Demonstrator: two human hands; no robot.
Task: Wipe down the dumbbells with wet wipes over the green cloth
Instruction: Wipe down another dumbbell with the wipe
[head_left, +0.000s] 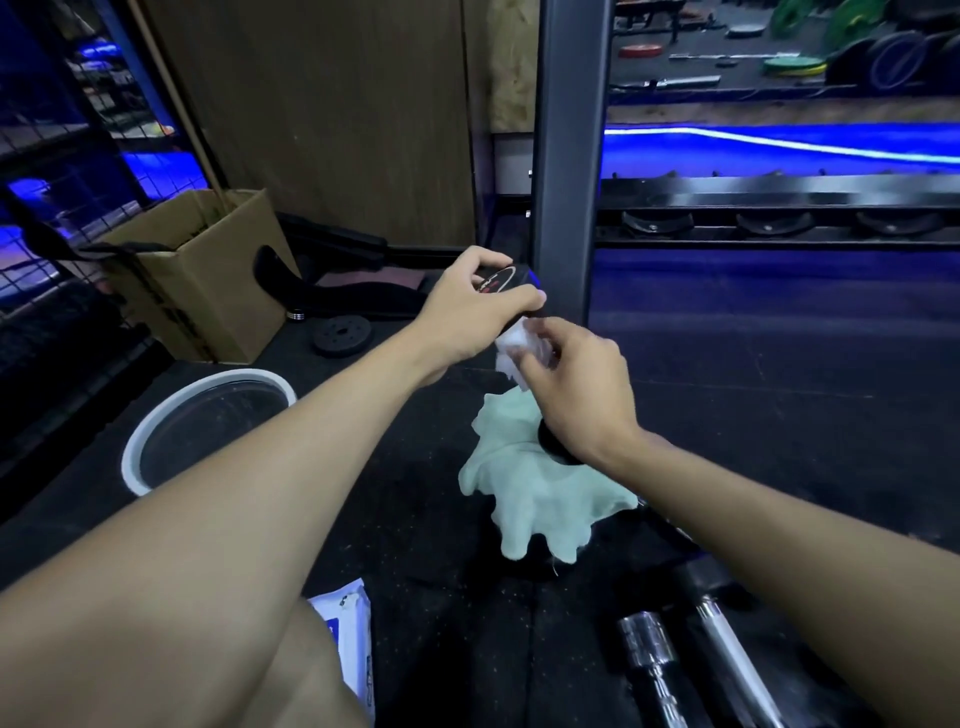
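Note:
A black dumbbell (503, 280) stands tilted on end over the crumpled pale green cloth (540, 499) on the dark floor. My left hand (467, 306) grips its upper head, which carries red lettering. My right hand (576, 384) pinches a white wet wipe (511, 348) against the handle just below that head. The lower head (553, 447) peeks out dark under my right wrist, resting on the cloth. Most of the handle is hidden by my hands.
A white-rimmed round bin (208, 415) sits at the left, a cardboard box (202, 280) behind it. A small black weight plate (342, 335) lies on the floor. A wet-wipe pack (348, 634) lies near my knee. Chrome bars (670, 670) lie at the bottom right. A dark steel post (566, 156) rises behind the dumbbell.

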